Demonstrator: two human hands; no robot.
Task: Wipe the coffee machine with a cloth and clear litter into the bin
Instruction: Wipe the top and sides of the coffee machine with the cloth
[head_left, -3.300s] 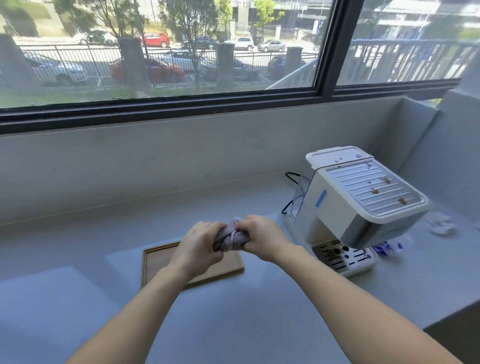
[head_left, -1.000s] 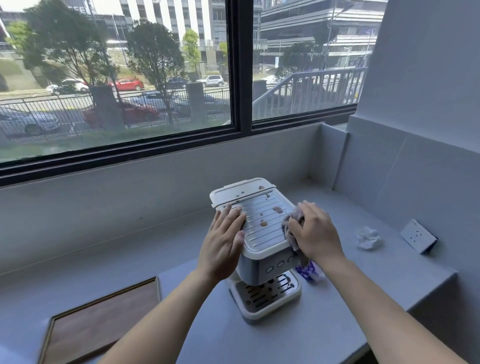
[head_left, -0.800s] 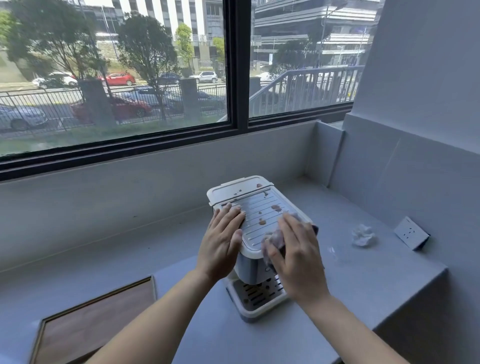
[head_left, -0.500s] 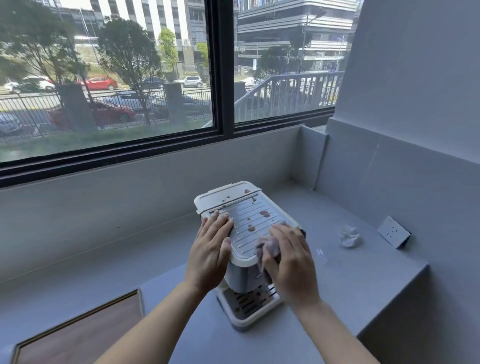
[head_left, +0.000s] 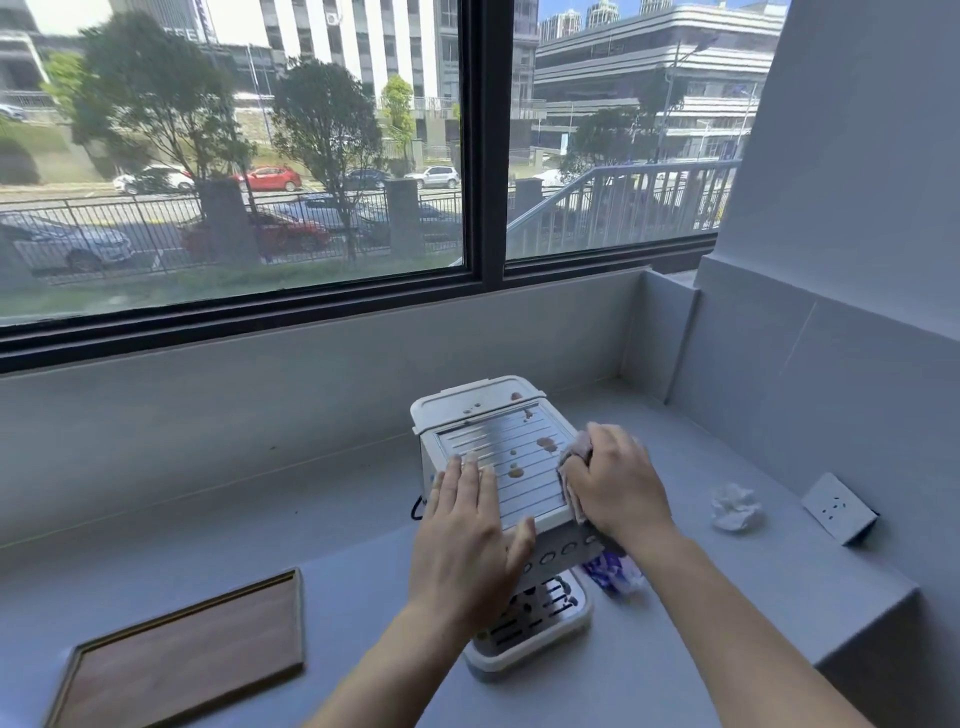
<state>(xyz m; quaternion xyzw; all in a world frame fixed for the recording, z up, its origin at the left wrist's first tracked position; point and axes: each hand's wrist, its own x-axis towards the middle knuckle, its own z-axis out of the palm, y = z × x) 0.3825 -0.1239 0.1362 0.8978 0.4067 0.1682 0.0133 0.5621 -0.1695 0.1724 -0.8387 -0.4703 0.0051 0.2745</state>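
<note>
Left hand (head_left: 467, 540) flat on coffee machine (head_left: 498, 457), right hand (head_left: 615, 486) — gripping cloth (head_left: 574, 454)

Grey countertop (head_left: 311, 525), bearing coffee machine (head_left: 498, 457), wooden tray (head_left: 182, 660) at left, crumpled white paper (head_left: 735, 506), purple-and-white wrapper (head_left: 615, 571) beside machine base.

left grip (head_left: 464, 540): bare | right grip (head_left: 617, 492): bare | forearms (head_left: 727, 618): bare to frame edge

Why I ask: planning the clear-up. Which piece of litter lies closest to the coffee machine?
The purple wrapper, right beside the coffee machine's drip tray; the crumpled white tissue lies well apart, near the wall socket.
</note>
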